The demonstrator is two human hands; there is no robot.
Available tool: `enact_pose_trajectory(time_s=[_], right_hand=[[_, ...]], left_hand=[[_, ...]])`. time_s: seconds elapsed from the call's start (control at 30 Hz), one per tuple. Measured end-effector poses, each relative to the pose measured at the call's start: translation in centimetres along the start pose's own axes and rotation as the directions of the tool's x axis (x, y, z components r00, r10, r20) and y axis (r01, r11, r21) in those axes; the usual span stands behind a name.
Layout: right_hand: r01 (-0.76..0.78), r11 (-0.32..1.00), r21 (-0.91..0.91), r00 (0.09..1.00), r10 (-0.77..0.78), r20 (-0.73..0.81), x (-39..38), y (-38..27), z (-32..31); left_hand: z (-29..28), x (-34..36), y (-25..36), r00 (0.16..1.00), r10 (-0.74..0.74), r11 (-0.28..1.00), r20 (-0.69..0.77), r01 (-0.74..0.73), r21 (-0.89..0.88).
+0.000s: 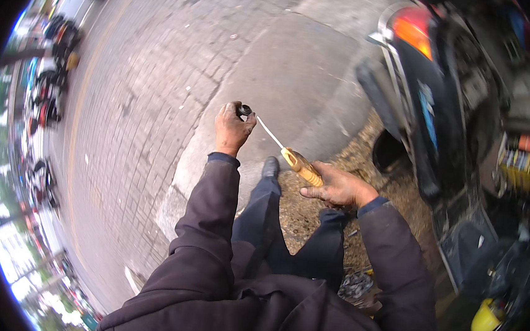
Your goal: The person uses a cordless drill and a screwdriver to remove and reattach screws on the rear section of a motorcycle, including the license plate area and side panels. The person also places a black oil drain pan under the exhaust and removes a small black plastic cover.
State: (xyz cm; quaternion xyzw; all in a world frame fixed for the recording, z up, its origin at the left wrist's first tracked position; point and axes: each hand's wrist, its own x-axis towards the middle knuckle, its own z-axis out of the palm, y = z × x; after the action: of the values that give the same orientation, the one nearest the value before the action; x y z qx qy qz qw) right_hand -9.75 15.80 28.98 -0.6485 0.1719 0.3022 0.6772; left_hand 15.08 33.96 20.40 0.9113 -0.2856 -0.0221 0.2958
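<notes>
Between the fingertips of my left hand (233, 129) is a small black round part (244, 110), its kind too small to make out. My right hand (341, 185) is wrapped round the yellow handle of a screwdriver (303, 167). Its thin pale shaft slants up and left, the tip ending close by my left fingers; whether it touches the black part I cannot tell. Both hands are held out in front of me above the ground, and the fingers of the left one look dirty.
A dark scooter (428, 104) with a red and orange tail light stands on the right. Beyond it is a yellow crate (522, 176) of small items. Brick paving (140, 93) stretches left towards parked motorbikes (49, 95). Scraps (355, 284) lie by my feet.
</notes>
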Motion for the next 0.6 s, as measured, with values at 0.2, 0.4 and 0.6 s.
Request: enact_pose_trajectory(time_s=[0.2,0.4,0.6], right_hand=[[-0.229,0.899,0.373,0.96,0.145,0.24,14.1,-12.6,8.0],[-0.289,0.876,0.385,0.949,0.208,0.238,22.8,-15.5,13.1],[-0.294,0.861,0.415,0.943,0.19,0.274,26.9,-17.8,14.5]], left_hand=[[-10.7,5.3,-15.1,0.997,-0.066,0.983,-0.05,0.074,0.17],[-14.0,7.9,-23.0,0.99,-0.141,0.958,0.02,0.131,0.256],[-14.7,8.9,-26.4,0.985,-0.171,0.964,0.024,0.162,0.209]])
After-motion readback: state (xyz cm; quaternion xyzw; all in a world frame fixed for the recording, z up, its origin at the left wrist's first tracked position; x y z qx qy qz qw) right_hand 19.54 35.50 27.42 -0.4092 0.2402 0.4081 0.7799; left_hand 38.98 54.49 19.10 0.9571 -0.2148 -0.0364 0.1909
